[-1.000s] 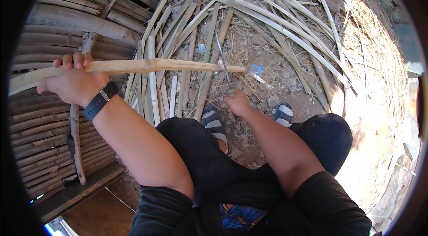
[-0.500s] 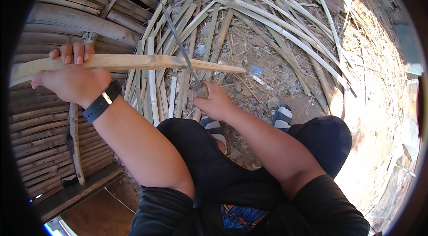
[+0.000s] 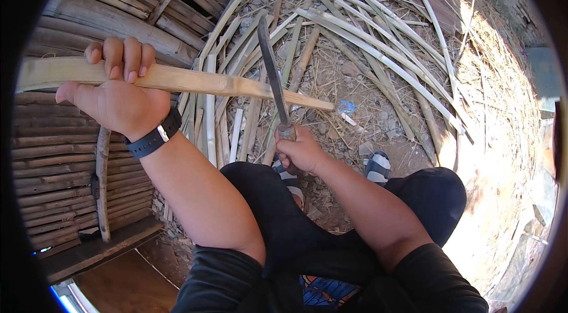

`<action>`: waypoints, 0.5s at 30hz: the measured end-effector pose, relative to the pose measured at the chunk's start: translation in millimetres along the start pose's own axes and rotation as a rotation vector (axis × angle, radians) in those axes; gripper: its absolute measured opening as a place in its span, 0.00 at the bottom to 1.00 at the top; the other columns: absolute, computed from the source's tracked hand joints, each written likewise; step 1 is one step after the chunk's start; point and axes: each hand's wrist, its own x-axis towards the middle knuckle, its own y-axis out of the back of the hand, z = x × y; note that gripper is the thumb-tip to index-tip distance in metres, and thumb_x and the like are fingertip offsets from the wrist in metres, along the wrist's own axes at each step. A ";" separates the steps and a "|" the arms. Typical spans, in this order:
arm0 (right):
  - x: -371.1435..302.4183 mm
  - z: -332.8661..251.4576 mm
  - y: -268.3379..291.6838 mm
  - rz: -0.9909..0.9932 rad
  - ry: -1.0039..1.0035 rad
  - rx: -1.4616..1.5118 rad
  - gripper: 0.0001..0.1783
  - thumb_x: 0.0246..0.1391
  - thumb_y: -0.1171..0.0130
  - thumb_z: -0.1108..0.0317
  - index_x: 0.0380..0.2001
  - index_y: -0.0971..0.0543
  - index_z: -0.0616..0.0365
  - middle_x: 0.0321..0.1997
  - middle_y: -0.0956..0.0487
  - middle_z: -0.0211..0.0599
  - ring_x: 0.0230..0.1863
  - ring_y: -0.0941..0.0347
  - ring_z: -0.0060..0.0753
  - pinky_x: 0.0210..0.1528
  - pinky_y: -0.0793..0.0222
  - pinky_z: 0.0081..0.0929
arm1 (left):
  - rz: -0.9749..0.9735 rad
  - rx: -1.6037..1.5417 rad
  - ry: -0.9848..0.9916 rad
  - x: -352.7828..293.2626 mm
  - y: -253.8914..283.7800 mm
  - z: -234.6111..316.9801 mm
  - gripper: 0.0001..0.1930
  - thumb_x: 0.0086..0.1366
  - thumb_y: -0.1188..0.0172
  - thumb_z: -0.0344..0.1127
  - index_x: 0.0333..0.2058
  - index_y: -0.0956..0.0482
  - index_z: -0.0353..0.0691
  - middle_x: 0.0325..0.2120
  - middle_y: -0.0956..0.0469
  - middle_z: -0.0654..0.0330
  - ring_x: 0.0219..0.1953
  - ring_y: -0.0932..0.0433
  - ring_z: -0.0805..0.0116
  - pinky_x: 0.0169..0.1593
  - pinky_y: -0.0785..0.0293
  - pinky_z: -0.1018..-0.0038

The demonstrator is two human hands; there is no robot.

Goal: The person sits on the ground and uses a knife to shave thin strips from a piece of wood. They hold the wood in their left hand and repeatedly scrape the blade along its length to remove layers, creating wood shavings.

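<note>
A long pale split-bamboo strip (image 3: 195, 81) lies level across the view, narrowing toward its right end. My left hand (image 3: 121, 103) is closed round its wide left part, fingers over the far edge and thumb along the near side. My right hand (image 3: 302, 150) grips the handle of a machete (image 3: 273, 70), whose dark blade points away from me. The blade crosses over the strip near its thin end; whether the edge bites into the wood I cannot tell.
A bamboo slat wall (image 3: 65, 159) stands close on my left. Many split bamboo strips (image 3: 384, 55) litter the ground ahead, among straw and stones. A sandalled foot (image 3: 377, 168) is near my right knee. Bright sunlit straw (image 3: 497, 106) lies at the right.
The machete has swung more upright, its tip moving right and its flat side showing more. My left hand and the strip sit slightly farther right, and my right hand is slightly nearer to me.
</note>
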 end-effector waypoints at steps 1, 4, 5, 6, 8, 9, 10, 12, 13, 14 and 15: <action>0.7 -1.8 1.0 -0.028 0.019 -0.038 0.10 0.48 0.45 0.72 0.36 0.29 0.61 0.19 0.28 0.31 0.16 0.33 0.23 0.19 0.35 0.24 | -0.011 -0.030 0.010 -0.9 1.0 0.2 0.38 0.58 0.73 0.80 0.28 0.34 0.50 0.14 0.41 0.71 0.14 0.46 0.78 0.21 0.47 0.80; 6.0 -9.2 19.6 -0.028 0.070 -0.272 0.11 0.47 0.44 0.72 0.35 0.28 0.62 0.18 0.29 0.30 0.15 0.33 0.21 0.19 0.36 0.23 | -0.056 -0.117 0.039 -2.3 3.6 2.1 0.39 0.56 0.73 0.81 0.27 0.33 0.49 0.14 0.41 0.70 0.14 0.46 0.77 0.21 0.47 0.80; 7.3 -5.9 27.4 -0.044 0.046 -0.243 0.11 0.46 0.44 0.72 0.35 0.28 0.62 0.18 0.29 0.30 0.15 0.34 0.21 0.19 0.36 0.23 | -0.077 -0.148 0.048 -1.2 6.0 2.3 0.40 0.56 0.76 0.82 0.27 0.33 0.48 0.14 0.42 0.69 0.15 0.46 0.76 0.21 0.46 0.79; 6.9 -7.0 32.1 -0.055 0.021 -0.217 0.11 0.46 0.44 0.72 0.35 0.28 0.63 0.18 0.29 0.30 0.15 0.34 0.21 0.19 0.36 0.22 | -0.096 -0.184 0.057 -0.7 8.8 1.5 0.42 0.56 0.79 0.82 0.26 0.33 0.47 0.14 0.42 0.68 0.15 0.46 0.75 0.21 0.46 0.79; 7.7 -5.3 34.1 -0.072 -0.035 -0.136 0.09 0.47 0.45 0.73 0.33 0.30 0.62 0.18 0.30 0.30 0.16 0.34 0.21 0.19 0.36 0.23 | -0.072 -0.171 0.066 1.2 14.5 3.0 0.42 0.56 0.79 0.82 0.26 0.33 0.47 0.14 0.42 0.68 0.14 0.46 0.75 0.21 0.46 0.79; 1.6 -15.1 22.8 -0.079 -0.071 -0.086 0.07 0.47 0.46 0.74 0.31 0.31 0.60 0.18 0.31 0.30 0.16 0.35 0.21 0.20 0.36 0.23 | -0.054 -0.166 0.069 0.4 17.6 3.9 0.42 0.56 0.78 0.82 0.26 0.33 0.47 0.14 0.42 0.68 0.14 0.46 0.75 0.21 0.46 0.79; -5.3 -25.5 14.3 -0.086 -0.109 -0.037 0.05 0.48 0.46 0.75 0.29 0.32 0.59 0.19 0.31 0.30 0.16 0.35 0.21 0.20 0.36 0.24 | -0.048 -0.167 0.067 -1.0 18.3 4.0 0.38 0.55 0.71 0.81 0.26 0.33 0.49 0.14 0.42 0.69 0.15 0.46 0.76 0.21 0.47 0.79; -11.8 -46.6 7.9 -0.140 -0.080 -0.091 0.05 0.48 0.46 0.75 0.29 0.32 0.60 0.18 0.32 0.30 0.16 0.35 0.21 0.20 0.36 0.24 | -0.040 -0.169 0.062 -3.0 18.3 3.9 0.34 0.52 0.55 0.80 0.27 0.33 0.51 0.15 0.42 0.72 0.15 0.46 0.78 0.21 0.48 0.80; -13.9 -56.8 4.8 -0.168 -0.066 -0.114 0.05 0.48 0.46 0.75 0.29 0.32 0.60 0.18 0.32 0.30 0.16 0.36 0.21 0.20 0.36 0.24 | -0.078 -0.184 0.069 -3.4 16.2 3.4 0.34 0.52 0.53 0.80 0.27 0.33 0.51 0.15 0.42 0.72 0.15 0.46 0.79 0.22 0.48 0.80; -17.3 -68.6 0.8 -0.221 -0.055 -0.125 0.05 0.48 0.46 0.75 0.29 0.32 0.60 0.18 0.32 0.30 0.16 0.36 0.21 0.20 0.36 0.23 | -0.116 -0.198 0.075 -4.0 13.5 2.6 0.33 0.52 0.51 0.79 0.27 0.33 0.52 0.15 0.42 0.72 0.15 0.46 0.79 0.22 0.47 0.80; -20.8 -81.1 -3.7 -0.274 -0.043 -0.134 0.05 0.48 0.46 0.75 0.29 0.32 0.59 0.18 0.32 0.30 0.16 0.36 0.21 0.20 0.36 0.23 | -0.154 -0.210 0.083 -4.5 9.8 2.4 0.32 0.51 0.49 0.78 0.28 0.33 0.52 0.15 0.42 0.72 0.15 0.46 0.79 0.22 0.47 0.80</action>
